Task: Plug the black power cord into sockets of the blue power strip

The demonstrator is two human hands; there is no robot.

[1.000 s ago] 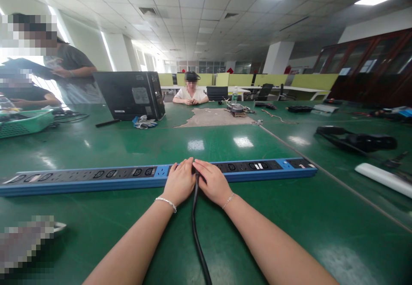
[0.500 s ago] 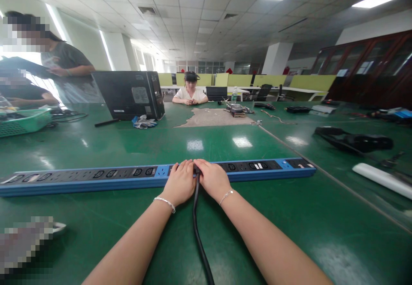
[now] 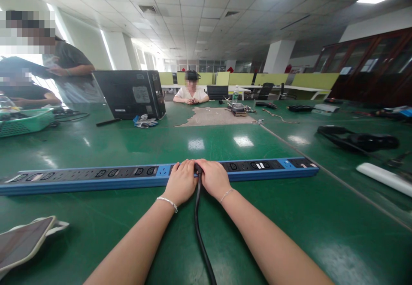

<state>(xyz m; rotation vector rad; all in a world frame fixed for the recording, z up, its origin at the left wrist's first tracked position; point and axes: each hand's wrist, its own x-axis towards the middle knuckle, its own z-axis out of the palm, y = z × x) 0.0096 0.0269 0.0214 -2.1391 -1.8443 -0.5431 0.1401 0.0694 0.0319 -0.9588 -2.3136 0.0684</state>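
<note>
A long blue and black power strip (image 3: 270,165) with many sockets lies across the green table. My left hand (image 3: 180,180) is closed over the strip's middle, its fingers bent across the top beside the plug. My right hand (image 3: 213,177) grips a black plug (image 3: 198,168) from the right, at the strip's sockets. How deep the plug sits cannot be made out, as my fingers cover most of it. From it a black cable (image 3: 198,225) runs down toward me between my forearms.
A phone (image 3: 25,242) lies at the lower left. Farther back are a black computer case (image 3: 128,94), gloves (image 3: 144,122) and a green basket (image 3: 25,122). A white bar (image 3: 383,177) and a black object (image 3: 357,139) lie right. One person (image 3: 191,92) sits opposite; others are left.
Both hands keep their places on the strip and plug. The whole view has shifted very slightly, with things appearing a little farther right.
</note>
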